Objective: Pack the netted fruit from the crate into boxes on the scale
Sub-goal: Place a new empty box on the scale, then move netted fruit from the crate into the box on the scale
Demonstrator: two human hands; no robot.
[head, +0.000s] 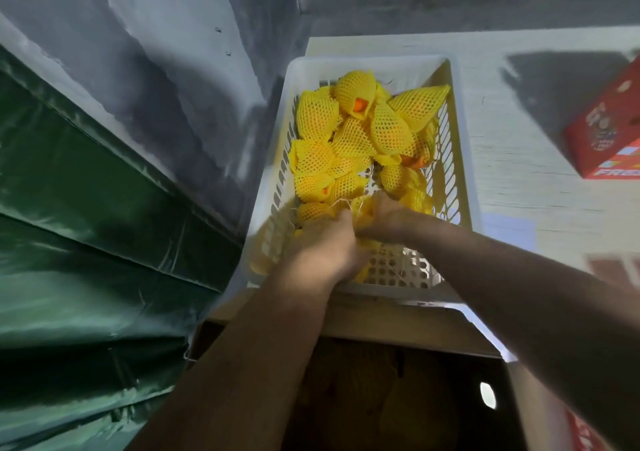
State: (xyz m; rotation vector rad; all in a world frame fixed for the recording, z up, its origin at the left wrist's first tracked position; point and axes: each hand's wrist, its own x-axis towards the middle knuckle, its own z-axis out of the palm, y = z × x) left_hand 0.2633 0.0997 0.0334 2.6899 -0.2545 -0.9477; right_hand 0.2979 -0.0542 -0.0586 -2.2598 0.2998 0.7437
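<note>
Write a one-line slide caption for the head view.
Both hands, left hand and right hand, reach into yellow foam-netted fruit in a white perforated plastic crate, above an open cardboard box.

Yellow foam-netted orange fruit (360,132) lies heaped in the white perforated crate (460,159).

A pale floor (519,159) is carrying everything here; a white perforated crate (460,159) is sitting on it toward the far middle, its far end lying near the foot of a grey wall (156,69); a red printed box (609,128) is resting on the floor off to the right, well apart from the crate and tilting in view, throwing a dark shadow toward the wall; an open cardboard box (398,329) is standing just nearer than the crate's near end, its dark inside facing up; whether it is sitting on the floor itself cannot be told.
</note>
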